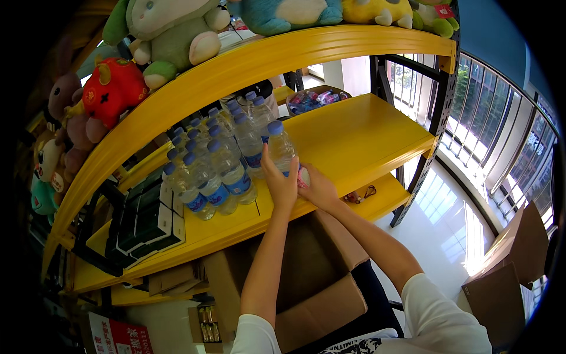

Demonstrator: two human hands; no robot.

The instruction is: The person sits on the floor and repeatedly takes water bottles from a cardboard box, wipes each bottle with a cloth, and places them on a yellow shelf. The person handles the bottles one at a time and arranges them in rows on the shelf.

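My left hand is closed around a clear plastic water bottle with a blue cap, held upright at the edge of a yellow metal shelf. Beside it, my right hand has a pink and white item, only partly visible, between the fingers and palm, against the bottle's lower side. To the left of my hands, several rows of similar water bottles with blue labels stand upright on the shelf.
An open cardboard box lies below my forearms. Dark green boxes are stacked left of the bottles. Plush toys line the upper shelf. Behind is a round container of small bottles; more cardboard boxes stand at right.
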